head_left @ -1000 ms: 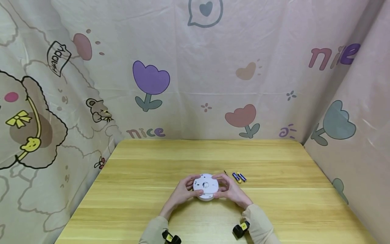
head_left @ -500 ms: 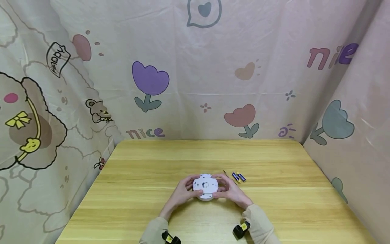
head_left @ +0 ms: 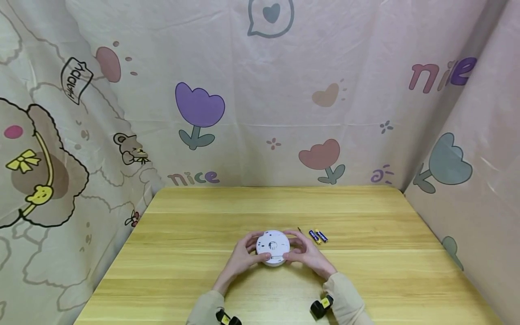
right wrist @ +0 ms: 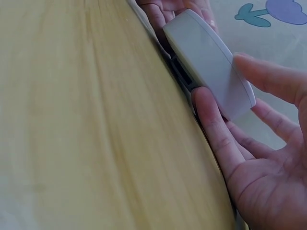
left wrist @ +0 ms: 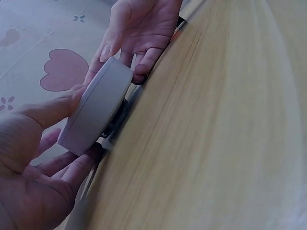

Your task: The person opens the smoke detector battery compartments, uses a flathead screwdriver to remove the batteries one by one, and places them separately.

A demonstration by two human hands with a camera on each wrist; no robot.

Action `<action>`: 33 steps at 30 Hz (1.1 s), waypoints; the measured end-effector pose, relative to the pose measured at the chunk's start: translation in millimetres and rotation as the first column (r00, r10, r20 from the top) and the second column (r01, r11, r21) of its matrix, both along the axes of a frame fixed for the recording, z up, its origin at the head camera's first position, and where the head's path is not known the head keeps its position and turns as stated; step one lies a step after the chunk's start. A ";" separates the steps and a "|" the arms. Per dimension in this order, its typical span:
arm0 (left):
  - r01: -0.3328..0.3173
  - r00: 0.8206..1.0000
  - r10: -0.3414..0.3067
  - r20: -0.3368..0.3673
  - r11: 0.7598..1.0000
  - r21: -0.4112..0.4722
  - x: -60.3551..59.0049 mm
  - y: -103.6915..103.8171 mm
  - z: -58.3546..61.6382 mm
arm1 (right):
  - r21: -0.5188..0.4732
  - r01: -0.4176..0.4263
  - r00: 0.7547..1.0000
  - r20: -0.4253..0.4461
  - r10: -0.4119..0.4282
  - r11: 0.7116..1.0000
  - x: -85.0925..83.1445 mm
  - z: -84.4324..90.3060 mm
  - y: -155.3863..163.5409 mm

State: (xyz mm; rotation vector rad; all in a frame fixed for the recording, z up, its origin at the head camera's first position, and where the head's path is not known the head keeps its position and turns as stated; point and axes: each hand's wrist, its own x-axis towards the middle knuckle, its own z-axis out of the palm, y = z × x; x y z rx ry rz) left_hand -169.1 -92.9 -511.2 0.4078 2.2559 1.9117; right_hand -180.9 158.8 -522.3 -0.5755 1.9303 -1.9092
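Both hands hold a round white smoke alarm [head_left: 273, 248] just above the table, its flat, printed back with a central hole facing up. My left hand [head_left: 243, 255] grips its left side, thumb on the near edge and fingers round the far side. The right hand [head_left: 306, 253] grips the opposite side in the same way. In the left wrist view, the smooth side wall of the smoke alarm [left wrist: 98, 108] shows, with a dark slotted part below. From the right wrist view, a fingertip of the right hand [right wrist: 268, 172] touches the underside by that dark part.
Two blue-and-yellow batteries [head_left: 318, 236] lie on the wooden table [head_left: 345, 280], right of the right hand. The dark tip of a thin rod [head_left: 299, 229] shows beside them, the rest hidden behind that hand. A patterned cloth [head_left: 252, 90] hangs behind the table.
The smoke alarm has tilted slightly in the hands, and less of its near side wall shows. Both hands keep their grip in nearly the same place.
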 end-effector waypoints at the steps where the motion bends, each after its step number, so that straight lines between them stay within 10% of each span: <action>1: -0.008 1.000 0.008 -0.001 1.000 0.003 0.1 0.2 -0.1 | -0.007 0.002 1.000 0.003 -0.002 1.000 0.0 0.2 -0.1; 33: -0.206 0.976 0.190 -0.105 0.964 -0.168 2.0 4.4 -0.7 | 0.067 0.148 0.989 -0.029 -0.146 0.987 0.7 -3.9 -2.7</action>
